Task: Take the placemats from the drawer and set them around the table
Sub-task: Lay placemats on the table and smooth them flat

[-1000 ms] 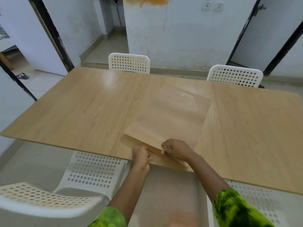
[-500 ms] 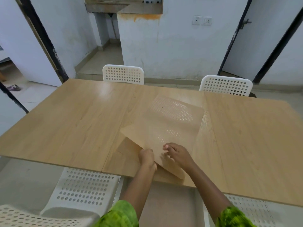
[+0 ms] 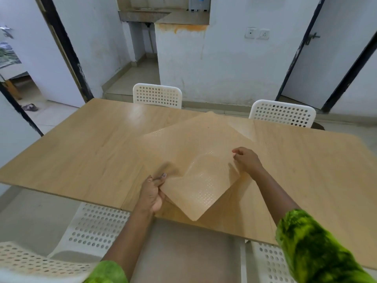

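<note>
Placemats [image 3: 195, 160]: tan, perforated, translucent sheets, lifted and buckled above the table's near edge, one corner hanging past it. Left hand [image 3: 153, 193]: fist closed, pinching the sheets' left edge. Right hand [image 3: 245, 160]: fingers curled, gripping the right edge. Table [image 3: 81, 156]: light wood. Change: half a second ago the mats lay flatter and lower; hands now wider apart.

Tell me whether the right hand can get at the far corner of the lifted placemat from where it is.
Probably yes. The right hand sits at the placemat's right edge, and nothing stands on the table between it and the far corner; it looks like a forward stretch.
</note>
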A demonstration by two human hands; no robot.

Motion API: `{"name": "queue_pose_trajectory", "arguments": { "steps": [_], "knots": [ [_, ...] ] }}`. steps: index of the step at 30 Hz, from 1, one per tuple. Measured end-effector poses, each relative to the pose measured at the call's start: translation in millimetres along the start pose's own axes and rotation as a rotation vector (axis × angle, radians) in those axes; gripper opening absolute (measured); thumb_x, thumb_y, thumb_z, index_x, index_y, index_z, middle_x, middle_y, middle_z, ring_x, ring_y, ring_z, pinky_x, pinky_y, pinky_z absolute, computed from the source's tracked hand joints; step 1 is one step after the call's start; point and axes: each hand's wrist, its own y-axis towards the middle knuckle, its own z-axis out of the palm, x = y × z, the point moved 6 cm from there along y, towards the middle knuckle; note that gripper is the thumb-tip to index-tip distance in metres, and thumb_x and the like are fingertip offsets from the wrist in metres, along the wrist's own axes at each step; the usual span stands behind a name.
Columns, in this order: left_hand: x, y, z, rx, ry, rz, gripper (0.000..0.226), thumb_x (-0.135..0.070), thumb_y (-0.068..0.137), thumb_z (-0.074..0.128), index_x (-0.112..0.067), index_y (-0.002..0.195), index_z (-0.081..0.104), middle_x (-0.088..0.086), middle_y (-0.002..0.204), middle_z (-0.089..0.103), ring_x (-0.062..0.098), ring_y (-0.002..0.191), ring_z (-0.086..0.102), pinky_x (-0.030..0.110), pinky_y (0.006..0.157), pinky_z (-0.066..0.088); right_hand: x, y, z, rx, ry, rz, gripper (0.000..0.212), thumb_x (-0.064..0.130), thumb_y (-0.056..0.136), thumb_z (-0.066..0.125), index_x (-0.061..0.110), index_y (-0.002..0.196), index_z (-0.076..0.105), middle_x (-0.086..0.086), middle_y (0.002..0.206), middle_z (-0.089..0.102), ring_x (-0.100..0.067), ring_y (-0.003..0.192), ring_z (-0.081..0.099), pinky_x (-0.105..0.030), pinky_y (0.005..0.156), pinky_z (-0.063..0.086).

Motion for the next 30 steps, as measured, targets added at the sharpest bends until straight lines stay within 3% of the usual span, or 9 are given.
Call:
{"name": "queue_pose_trajectory", "arguments": {
  "steps": [4, 8, 13, 15, 18, 22, 24, 26, 30],
  "knots": [
    [-13, -12, -3, 0.115, -0.005, 0.022, 0.041, 0.007, 0.088, 0.047, -0.008, 0.059, 0.072, 0.003, 0.059, 0.071, 0.009, 0.054, 0.068, 0.021, 0.052, 0.056, -7, 6, -17, 0.026, -0.143, 0.046, 0.043, 0.012, 0.093, 0.042, 0.011, 0.135, 0.046, -0.013, 0.142, 0.046, -0.031, 0.128, 0.044, -0.035, 0.099, 0.038],
    [-29, -26, -7, 0.205, 0.009, 0.055, 0.024, 0.003, 0.081, 0.053, -0.006, 0.075, 0.075, 0.008, 0.074, 0.075, 0.014, 0.065, 0.072, 0.026, 0.059, 0.059, -27, 10, -34, 0.035, -0.225, 0.170, 0.051, 0.026, 0.094, 0.041, 0.019, 0.144, 0.033, -0.014, 0.150, 0.035, -0.037, 0.135, 0.032, -0.051, 0.111, 0.027],
    [-50, -54, -33, 0.289, 0.062, 0.051, 0.024, -0.003, 0.070, 0.057, -0.010, 0.081, 0.077, 0.007, 0.083, 0.076, 0.016, 0.074, 0.073, 0.028, 0.065, 0.060, -43, -23, -48, -0.019, 0.018, 0.280, 0.075, 0.039, 0.090, 0.053, 0.012, 0.149, 0.014, -0.020, 0.151, 0.028, -0.041, 0.136, 0.030, -0.051, 0.110, 0.029],
    [-52, -63, -46, 0.285, 0.069, 0.043, 0.025, -0.003, 0.074, 0.055, -0.012, 0.078, 0.078, 0.007, 0.082, 0.076, 0.017, 0.074, 0.073, 0.028, 0.063, 0.059, -52, -39, -48, -0.025, 0.118, 0.341, 0.080, 0.038, 0.086, 0.060, 0.009, 0.148, 0.018, -0.019, 0.150, 0.030, -0.039, 0.131, 0.036, -0.048, 0.104, 0.035],
    [-59, -68, -56, 0.284, 0.085, 0.044, 0.031, 0.000, 0.083, 0.050, -0.012, 0.079, 0.078, 0.007, 0.083, 0.076, 0.017, 0.076, 0.073, 0.028, 0.061, 0.059, -53, -45, -53, -0.079, 0.211, 0.322, 0.054, 0.022, 0.081, 0.069, -0.003, 0.125, 0.050, -0.020, 0.128, 0.053, -0.034, 0.103, 0.052, -0.044, 0.086, 0.043],
    [-68, -66, -49, 0.291, 0.151, 0.050, 0.025, -0.003, 0.076, 0.055, -0.011, 0.083, 0.077, 0.008, 0.086, 0.076, 0.017, 0.077, 0.073, 0.028, 0.063, 0.059, -41, -49, -74, -0.207, 0.422, 0.287, 0.008, 0.004, 0.079, 0.067, 0.009, 0.084, 0.063, -0.013, 0.103, 0.058, -0.027, 0.096, 0.052, -0.037, 0.081, 0.043],
    [-70, -66, -53, 0.288, 0.199, 0.033, 0.029, 0.000, 0.085, 0.050, -0.012, 0.085, 0.077, 0.008, 0.085, 0.076, 0.017, 0.075, 0.073, 0.029, 0.062, 0.060, -40, -58, -77, -0.199, 0.468, 0.252, 0.023, 0.002, 0.079, 0.065, 0.014, 0.064, 0.053, -0.009, 0.083, 0.060, -0.025, 0.085, 0.054, -0.032, 0.067, 0.046],
    [-76, -75, -53, 0.319, 0.253, 0.035, 0.031, 0.002, 0.090, 0.045, -0.011, 0.095, 0.073, 0.008, 0.087, 0.076, 0.018, 0.076, 0.073, 0.030, 0.062, 0.060, -39, -83, -84, -0.223, 0.462, 0.224, 0.027, 0.001, 0.080, 0.064, 0.014, 0.061, 0.050, -0.006, 0.073, 0.057, -0.023, 0.074, 0.052, -0.029, 0.058, 0.043],
    [-84, -87, -28, 0.372, 0.383, 0.090, 0.023, 0.004, 0.091, 0.045, -0.004, 0.101, 0.063, 0.003, 0.077, 0.076, 0.013, 0.067, 0.070, 0.023, 0.058, 0.058, -58, -128, -115, -0.330, 0.444, 0.214, 0.026, 0.003, 0.081, 0.063, 0.016, 0.061, 0.053, -0.002, 0.071, 0.057, -0.020, 0.069, 0.050, -0.029, 0.059, 0.040]
  ]
}}
